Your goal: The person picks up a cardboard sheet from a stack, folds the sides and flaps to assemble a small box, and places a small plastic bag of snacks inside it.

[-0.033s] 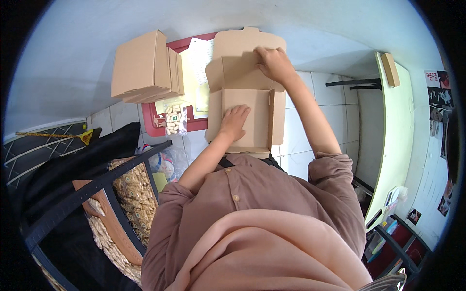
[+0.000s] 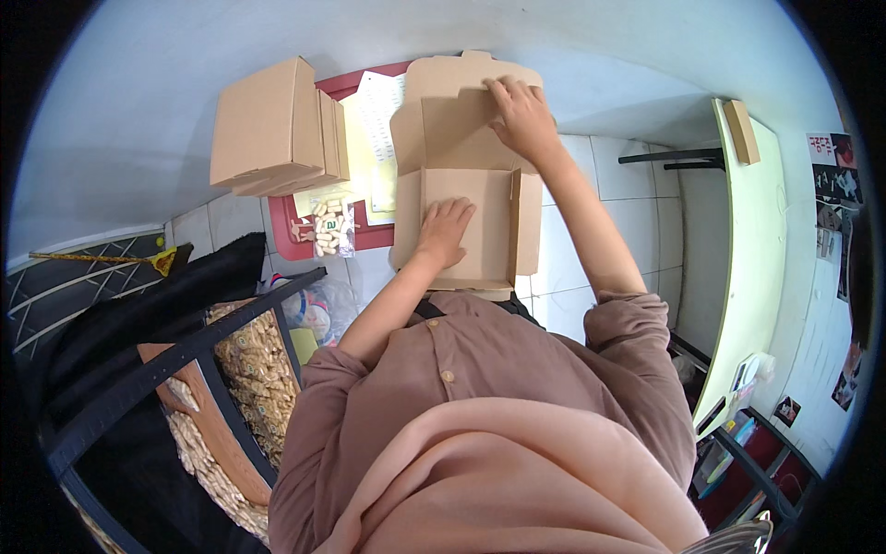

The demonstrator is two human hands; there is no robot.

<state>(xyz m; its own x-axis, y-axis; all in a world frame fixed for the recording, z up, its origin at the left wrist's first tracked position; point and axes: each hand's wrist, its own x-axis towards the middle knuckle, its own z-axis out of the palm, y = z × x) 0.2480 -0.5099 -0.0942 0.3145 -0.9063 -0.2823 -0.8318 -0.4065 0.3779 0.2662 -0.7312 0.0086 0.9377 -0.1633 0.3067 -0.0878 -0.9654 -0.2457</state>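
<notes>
In front of me lies an unfolded brown cardboard box (image 2: 494,222), its lid (image 2: 452,78) raised at the far side. My left hand (image 2: 448,231) rests flat on the box's inside bottom, fingers stretched out. Over the right part of the lid is my right hand (image 2: 524,120), touching the cardboard near its side flap. Its fingers are bent but apart, with the thumb away from them. The lid's left flap (image 2: 407,143) sticks outward, while the right one is mostly hidden behind my hand and wrist.
Left of the box, a red tray or low table (image 2: 284,235) bears stacked brown boxes (image 2: 263,125), papers (image 2: 380,102) and a clear bag of pale capsule-shaped pieces (image 2: 332,226). A black-framed rack (image 2: 198,323) stands near my left arm. A pale yellow-green board (image 2: 752,240) rises at the right.
My right hand's fingers have spread slightly on the lid and shifted a little upward. The left hand stays where it was.
</notes>
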